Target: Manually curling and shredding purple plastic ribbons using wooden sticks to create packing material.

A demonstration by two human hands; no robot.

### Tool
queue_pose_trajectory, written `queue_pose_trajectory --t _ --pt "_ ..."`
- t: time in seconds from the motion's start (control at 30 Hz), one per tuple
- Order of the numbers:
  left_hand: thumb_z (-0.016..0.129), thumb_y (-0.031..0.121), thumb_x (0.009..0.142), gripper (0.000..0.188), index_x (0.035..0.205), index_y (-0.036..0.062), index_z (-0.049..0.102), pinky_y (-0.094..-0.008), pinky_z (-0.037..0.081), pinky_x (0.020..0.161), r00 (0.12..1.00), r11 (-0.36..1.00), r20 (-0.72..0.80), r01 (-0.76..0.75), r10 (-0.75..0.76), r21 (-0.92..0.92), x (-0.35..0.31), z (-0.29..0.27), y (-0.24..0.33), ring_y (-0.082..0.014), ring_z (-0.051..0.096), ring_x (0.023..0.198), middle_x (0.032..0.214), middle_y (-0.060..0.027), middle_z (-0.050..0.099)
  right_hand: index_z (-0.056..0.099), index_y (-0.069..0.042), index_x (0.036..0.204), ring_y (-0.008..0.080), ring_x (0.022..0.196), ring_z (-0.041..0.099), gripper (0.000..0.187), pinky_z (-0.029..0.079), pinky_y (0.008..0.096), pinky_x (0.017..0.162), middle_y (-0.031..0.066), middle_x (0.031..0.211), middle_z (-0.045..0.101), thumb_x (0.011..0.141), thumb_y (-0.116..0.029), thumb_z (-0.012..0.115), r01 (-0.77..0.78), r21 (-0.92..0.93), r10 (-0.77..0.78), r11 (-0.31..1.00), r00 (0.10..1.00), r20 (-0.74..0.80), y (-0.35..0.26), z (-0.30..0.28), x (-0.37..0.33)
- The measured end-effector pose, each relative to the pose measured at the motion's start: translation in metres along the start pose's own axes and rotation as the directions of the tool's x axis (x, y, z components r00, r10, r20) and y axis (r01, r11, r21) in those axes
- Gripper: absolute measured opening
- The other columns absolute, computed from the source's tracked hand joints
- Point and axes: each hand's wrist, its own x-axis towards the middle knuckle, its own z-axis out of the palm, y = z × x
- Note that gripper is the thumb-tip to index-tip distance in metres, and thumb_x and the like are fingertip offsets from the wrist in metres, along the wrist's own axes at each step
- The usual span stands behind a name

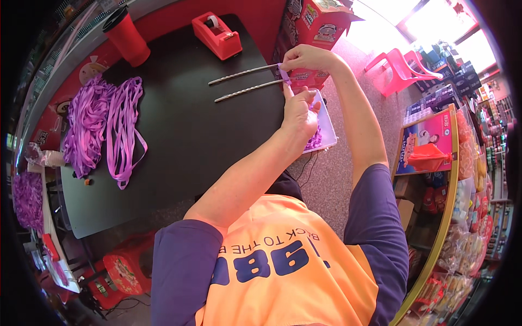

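Two parallel twisted metal rods (244, 89) jut from the table's right edge over the black top. A purple ribbon (283, 73) is wrapped around their right ends, spanning both. At the far rod's end, my right hand (305, 57) is closed in a pinch on this ribbon. My left hand (300, 115) is just nearer to me, its index finger stretched to the ribbon at the near rod. Its other fingers are curled, with purple showing beside them. Below my left hand, a white tray (329, 142) holds purple ribbon pieces, partly hidden by the hand.
Two bundles of purple ribbon (124, 127) lie on the left of the dark table (179, 136). A red tape dispenser (217, 37) and a red cup (126, 38) stand at the back. Right are a pink chair (399, 70) and a goods-filled display shelf (435, 217).
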Motion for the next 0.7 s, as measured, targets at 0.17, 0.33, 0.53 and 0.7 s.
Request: queue_pose_trajectory --t 0.17,0.33,0.53,0.7 --pt "0.059 -0.004 0.072 0.096 0.144 0.0353 0.010 -0.0383 0.032 0.083 1.000 1.000 0.004 0.000 0.000 -0.008 0.000 0.000 0.002 -0.0151 0.042 0.099 0.118 -0.0010 0.039 0.068 -0.005 0.082 0.0099 0.065 0.047 0.032 0.039 0.0282 0.062 0.0002 0.066 0.054 0.080 -0.037 0.064 -0.093 -0.078 0.096 0.993 0.995 0.031 -0.006 0.000 0.004" --pt "0.058 -0.006 0.075 0.092 0.144 0.0360 0.013 -0.0400 0.033 0.089 1.000 0.999 -0.013 0.004 -0.004 -0.039 -0.001 0.001 0.003 -0.0169 0.041 0.094 0.109 -0.0015 0.043 0.067 -0.004 0.078 0.0079 0.060 0.045 0.031 0.038 0.0270 0.058 -0.0013 0.060 0.050 0.081 -0.034 0.064 -0.061 -0.107 0.062 0.992 0.998 0.006 -0.009 0.002 0.005" --pt "0.058 -0.006 0.075 0.094 0.145 0.0334 0.010 -0.0399 0.034 0.088 0.998 0.999 -0.054 0.026 -0.029 -0.047 -0.001 0.003 0.002 -0.0176 0.041 0.096 0.110 -0.0010 0.043 0.070 -0.006 0.083 0.0184 0.074 0.059 0.038 0.045 0.0325 0.071 0.0082 0.076 0.063 0.070 -0.041 0.069 -0.129 -0.223 0.126 0.966 0.992 -0.031 -0.016 0.007 0.002" --pt "0.059 -0.006 0.075 0.093 0.144 0.0351 0.012 -0.0397 0.034 0.088 0.998 0.996 -0.059 0.028 -0.034 -0.090 0.002 -0.001 0.004 -0.0185 0.041 0.096 0.111 -0.0009 0.044 0.072 -0.008 0.085 0.0248 0.079 0.063 0.041 0.045 0.0423 0.077 0.0096 0.080 0.066 0.065 -0.044 0.068 -0.341 -0.307 0.274 0.888 0.931 -0.242 -0.039 0.024 -0.009"
